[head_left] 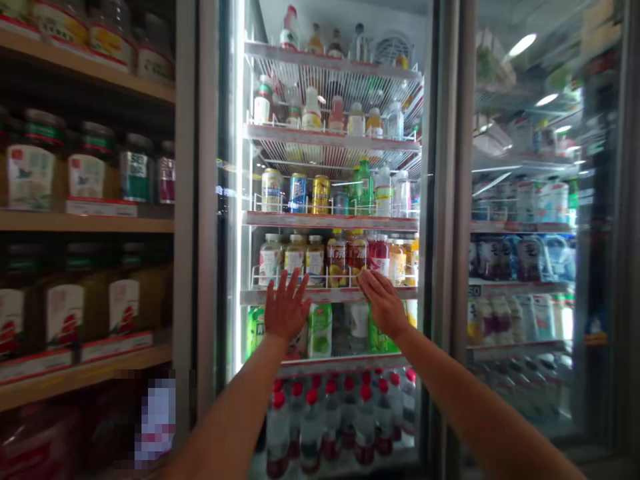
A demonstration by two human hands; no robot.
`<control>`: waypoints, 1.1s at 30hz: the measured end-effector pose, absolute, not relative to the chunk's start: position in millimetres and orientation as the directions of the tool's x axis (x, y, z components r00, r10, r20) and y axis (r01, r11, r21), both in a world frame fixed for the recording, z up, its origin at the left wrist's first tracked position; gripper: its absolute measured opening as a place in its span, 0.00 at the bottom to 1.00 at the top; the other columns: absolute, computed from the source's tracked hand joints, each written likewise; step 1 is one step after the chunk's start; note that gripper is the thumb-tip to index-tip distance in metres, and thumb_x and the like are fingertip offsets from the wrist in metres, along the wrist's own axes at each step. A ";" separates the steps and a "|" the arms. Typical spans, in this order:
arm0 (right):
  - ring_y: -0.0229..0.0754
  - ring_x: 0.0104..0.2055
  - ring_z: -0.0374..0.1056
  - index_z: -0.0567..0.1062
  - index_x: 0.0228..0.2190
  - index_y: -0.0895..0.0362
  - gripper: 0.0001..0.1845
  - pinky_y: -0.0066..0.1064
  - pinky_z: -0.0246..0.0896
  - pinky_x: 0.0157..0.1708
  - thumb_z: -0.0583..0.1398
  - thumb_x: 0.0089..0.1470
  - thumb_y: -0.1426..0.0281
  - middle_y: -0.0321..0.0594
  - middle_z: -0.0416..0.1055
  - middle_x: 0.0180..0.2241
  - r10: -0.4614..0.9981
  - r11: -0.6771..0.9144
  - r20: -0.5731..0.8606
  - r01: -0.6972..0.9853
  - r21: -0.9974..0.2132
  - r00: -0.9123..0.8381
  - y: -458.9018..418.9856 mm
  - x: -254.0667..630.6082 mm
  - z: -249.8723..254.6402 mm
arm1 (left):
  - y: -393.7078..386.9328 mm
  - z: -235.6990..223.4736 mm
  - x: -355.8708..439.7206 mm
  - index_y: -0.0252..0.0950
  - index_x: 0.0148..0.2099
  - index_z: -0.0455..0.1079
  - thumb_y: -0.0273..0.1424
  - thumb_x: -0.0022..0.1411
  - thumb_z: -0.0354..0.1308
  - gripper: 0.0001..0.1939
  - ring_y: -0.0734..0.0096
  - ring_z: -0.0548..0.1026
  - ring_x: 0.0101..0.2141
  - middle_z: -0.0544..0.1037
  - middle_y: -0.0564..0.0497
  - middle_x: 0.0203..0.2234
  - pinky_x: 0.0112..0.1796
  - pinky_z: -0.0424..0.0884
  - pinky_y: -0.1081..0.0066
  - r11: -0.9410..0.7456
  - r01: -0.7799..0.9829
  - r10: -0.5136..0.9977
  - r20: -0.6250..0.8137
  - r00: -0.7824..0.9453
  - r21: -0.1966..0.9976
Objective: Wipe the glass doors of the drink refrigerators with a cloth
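Both my arms reach toward a lit drinks cooler with wire shelves. My left hand point(287, 307) is open, its fingers spread and pointing up, in front of the rail below three pale-labelled bottles point(295, 259). My right hand point(383, 303) has its fingers stretched out side by side, with no held thing showing. Its fingertips are nearest the dark tea bottles point(357, 252) and the red bottle point(380, 257). Green cartons point(320, 331) stand on the shelf below, partly hidden by my hands. Whether either hand touches the shelf rail point(330, 295) or glass, I cannot tell.
Cans point(299, 193) and bottles fill the shelves above. Red-capped bottles point(311, 433) stand at the bottom. To the left, a wooden shelf point(90, 220) holds jars, beyond an upright metal frame point(193, 200). A glass-fronted cooler point(520, 233) with reflections is at right.
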State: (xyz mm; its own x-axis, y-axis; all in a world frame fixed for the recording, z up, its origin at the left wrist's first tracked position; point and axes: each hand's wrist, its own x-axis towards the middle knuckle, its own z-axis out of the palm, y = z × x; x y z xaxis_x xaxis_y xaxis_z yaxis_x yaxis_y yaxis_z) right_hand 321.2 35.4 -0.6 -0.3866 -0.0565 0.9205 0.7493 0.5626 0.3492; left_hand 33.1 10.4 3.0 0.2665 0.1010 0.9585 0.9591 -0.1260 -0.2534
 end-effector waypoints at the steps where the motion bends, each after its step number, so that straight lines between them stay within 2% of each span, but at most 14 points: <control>1: 0.47 0.72 0.51 0.47 0.71 0.49 0.39 0.47 0.56 0.68 0.50 0.64 0.81 0.41 0.62 0.67 -0.069 0.571 0.934 0.753 0.326 -0.352 35.3 316.7 -6.3 | 10.6 3.1 33.0 0.46 0.75 0.41 0.36 0.72 0.51 0.36 0.53 0.44 0.71 0.51 0.48 0.71 0.69 0.39 0.45 -0.132 0.960 0.102 0.960 0.262 -0.248; 3: 0.50 0.73 0.46 0.47 0.71 0.53 0.38 0.49 0.56 0.68 0.50 0.64 0.81 0.44 0.61 0.67 -0.069 0.578 0.929 0.744 0.335 -0.364 33.5 306.2 -22.3 | 11.3 3.0 33.0 0.46 0.75 0.40 0.36 0.72 0.52 0.36 0.53 0.45 0.71 0.50 0.48 0.71 0.69 0.39 0.45 -0.149 0.959 0.102 0.961 0.257 -0.241; 5: 0.48 0.74 0.45 0.48 0.71 0.53 0.38 0.49 0.54 0.69 0.49 0.63 0.81 0.40 0.61 0.68 -0.063 0.597 0.842 0.656 0.462 -0.536 32.1 298.9 -33.0 | 12.1 2.8 33.0 0.47 0.76 0.39 0.37 0.72 0.52 0.37 0.53 0.45 0.71 0.50 0.48 0.71 0.69 0.39 0.44 -0.168 0.957 0.096 0.962 0.257 -0.239; 7: 0.45 0.73 0.47 0.49 0.71 0.51 0.38 0.47 0.53 0.70 0.49 0.63 0.81 0.37 0.61 0.67 -0.066 0.610 0.790 0.602 0.515 -0.609 33.5 297.4 -29.2 | 13.2 2.8 32.8 0.48 0.76 0.38 0.38 0.72 0.52 0.38 0.53 0.44 0.71 0.50 0.48 0.71 0.69 0.39 0.44 -0.179 0.954 0.078 0.963 0.258 -0.241; 13: 0.48 0.74 0.43 0.47 0.71 0.50 0.39 0.51 0.53 0.69 0.49 0.64 0.82 0.43 0.58 0.69 -0.063 0.597 0.970 0.770 0.226 -0.236 40.9 296.9 -4.7 | 13.6 3.4 32.4 0.48 0.76 0.37 0.37 0.72 0.53 0.38 0.53 0.44 0.71 0.50 0.48 0.71 0.69 0.39 0.45 -0.178 0.951 0.065 0.961 0.267 -0.253; 15: 0.49 0.75 0.41 0.48 0.71 0.53 0.38 0.51 0.52 0.69 0.50 0.64 0.81 0.45 0.57 0.69 -0.058 0.603 0.941 0.739 0.300 -0.334 36.9 292.9 -17.9 | 13.0 3.3 32.6 0.48 0.75 0.38 0.37 0.71 0.54 0.39 0.53 0.45 0.71 0.51 0.49 0.71 0.69 0.39 0.45 -0.191 0.952 0.081 0.962 0.260 -0.241; 17: 0.47 0.75 0.41 0.51 0.70 0.54 0.36 0.49 0.51 0.70 0.50 0.64 0.79 0.41 0.59 0.68 -0.049 0.621 0.828 0.632 0.464 -0.559 31.9 291.8 -30.8 | 12.9 3.1 32.6 0.49 0.75 0.38 0.38 0.71 0.55 0.39 0.52 0.45 0.71 0.51 0.49 0.71 0.69 0.39 0.44 -0.206 0.952 0.094 0.963 0.252 -0.228; 19: 0.44 0.74 0.43 0.54 0.69 0.53 0.35 0.46 0.50 0.71 0.50 0.64 0.79 0.36 0.60 0.68 -0.049 0.638 0.721 0.534 0.555 -0.691 29.7 295.1 -32.1 | 13.7 2.8 32.3 0.49 0.75 0.38 0.38 0.71 0.55 0.39 0.52 0.45 0.71 0.50 0.49 0.71 0.69 0.39 0.44 -0.214 0.951 0.092 0.965 0.247 -0.223; 21: 0.43 0.74 0.45 0.55 0.69 0.51 0.34 0.45 0.50 0.70 0.49 0.64 0.80 0.36 0.61 0.68 -0.041 0.641 0.769 0.574 0.510 -0.638 31.6 300.2 -22.1 | 14.7 2.4 31.7 0.49 0.75 0.38 0.38 0.71 0.55 0.39 0.51 0.45 0.71 0.50 0.49 0.71 0.69 0.40 0.44 -0.213 0.950 0.082 0.965 0.249 -0.227; 24: 0.44 0.74 0.44 0.53 0.70 0.50 0.37 0.47 0.52 0.69 0.47 0.63 0.83 0.39 0.60 0.68 -0.041 0.627 0.923 0.710 0.322 -0.382 37.3 303.6 -10.1 | 15.4 2.1 31.1 0.49 0.75 0.37 0.38 0.71 0.55 0.40 0.51 0.45 0.71 0.50 0.49 0.71 0.69 0.40 0.43 -0.209 0.950 0.081 0.964 0.255 -0.233; 26: 0.45 0.74 0.42 0.51 0.70 0.50 0.38 0.48 0.52 0.69 0.47 0.63 0.83 0.41 0.59 0.68 -0.046 0.619 0.950 0.738 0.269 -0.308 37.9 301.9 -17.6 | 14.8 2.1 31.1 0.49 0.75 0.37 0.38 0.70 0.56 0.40 0.51 0.45 0.71 0.49 0.49 0.71 0.69 0.40 0.44 -0.212 0.948 0.084 0.962 0.259 -0.236; 28: 0.46 0.75 0.42 0.51 0.70 0.51 0.37 0.48 0.51 0.70 0.48 0.63 0.82 0.40 0.60 0.68 -0.043 0.624 0.910 0.700 0.347 -0.412 34.8 300.1 -33.3 | 14.1 2.2 31.3 0.50 0.75 0.36 0.38 0.70 0.56 0.41 0.51 0.45 0.71 0.49 0.49 0.72 0.69 0.40 0.44 -0.218 0.947 0.088 0.962 0.259 -0.235; 31: 0.44 0.74 0.44 0.55 0.69 0.52 0.35 0.45 0.50 0.71 0.49 0.64 0.80 0.36 0.61 0.67 -0.033 0.649 0.753 0.559 0.516 -0.657 29.6 302.0 -46.0 | 14.0 2.1 31.4 0.50 0.75 0.36 0.38 0.70 0.56 0.41 0.52 0.44 0.71 0.49 0.49 0.72 0.69 0.39 0.44 -0.220 0.947 0.090 0.962 0.257 -0.233; 33: 0.43 0.74 0.46 0.57 0.68 0.51 0.34 0.45 0.50 0.71 0.49 0.64 0.80 0.35 0.61 0.67 -0.022 0.649 0.754 0.565 0.510 -0.656 29.8 305.5 -38.7 | 14.6 1.9 31.2 0.49 0.75 0.37 0.38 0.71 0.55 0.40 0.52 0.44 0.71 0.49 0.49 0.72 0.69 0.39 0.45 -0.215 0.948 0.083 0.962 0.259 -0.236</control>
